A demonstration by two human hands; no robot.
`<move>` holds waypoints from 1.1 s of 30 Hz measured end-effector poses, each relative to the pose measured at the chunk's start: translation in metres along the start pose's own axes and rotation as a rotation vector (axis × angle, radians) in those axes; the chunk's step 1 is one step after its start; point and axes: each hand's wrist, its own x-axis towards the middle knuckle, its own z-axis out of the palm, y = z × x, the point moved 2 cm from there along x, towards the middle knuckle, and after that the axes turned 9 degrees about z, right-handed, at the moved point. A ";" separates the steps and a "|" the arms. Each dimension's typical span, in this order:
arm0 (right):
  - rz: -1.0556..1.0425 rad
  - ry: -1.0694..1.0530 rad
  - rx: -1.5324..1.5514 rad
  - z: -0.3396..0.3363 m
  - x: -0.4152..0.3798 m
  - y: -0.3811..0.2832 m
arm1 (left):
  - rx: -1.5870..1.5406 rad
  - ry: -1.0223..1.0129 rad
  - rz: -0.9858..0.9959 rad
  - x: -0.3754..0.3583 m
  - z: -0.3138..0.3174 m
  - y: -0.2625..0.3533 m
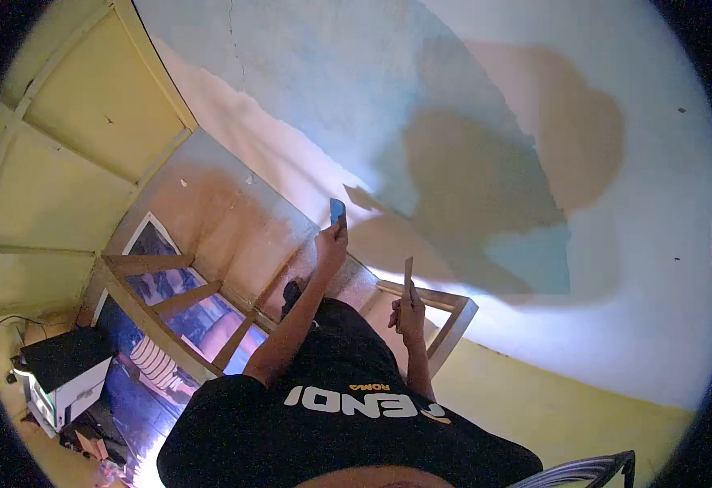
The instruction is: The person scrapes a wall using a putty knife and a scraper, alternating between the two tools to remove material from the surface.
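My left hand (331, 241) is raised with its fingers closed on a small blue scraper (337, 211), whose blade is at or very near the wall (486, 106). The wall is pale, with large darker, damp-looking patches (470, 179) of filler. My right hand (409, 310) is lower and closer to my chest. It grips a thin tan flat blade (408, 272), held upright and seen edge-on. My black T-shirt (348, 423) with white lettering fills the bottom of the view.
A wooden frame or ladder (169, 305) stands below me, and one of its corners (453, 317) lies under my right hand. A black and white box (63, 374) sits at the lower left. Yellow panelling (63, 163) is at the left, and the wall has a yellow lower band (551, 398).
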 end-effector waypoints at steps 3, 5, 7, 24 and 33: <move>0.028 0.030 0.021 0.005 -0.010 0.012 | -0.165 0.033 -0.020 0.001 -0.005 -0.004; 0.044 0.004 0.106 0.006 -0.015 0.020 | -0.272 0.036 0.023 0.002 0.000 -0.008; 0.009 -0.020 0.141 0.016 -0.030 0.011 | -0.206 0.009 0.053 0.005 -0.003 0.003; -0.478 0.001 -0.310 0.065 0.088 -0.082 | -0.135 0.023 0.044 0.007 -0.013 -0.043; -0.279 -0.058 -0.224 0.074 0.087 -0.094 | -0.165 0.068 -0.046 0.007 -0.019 -0.020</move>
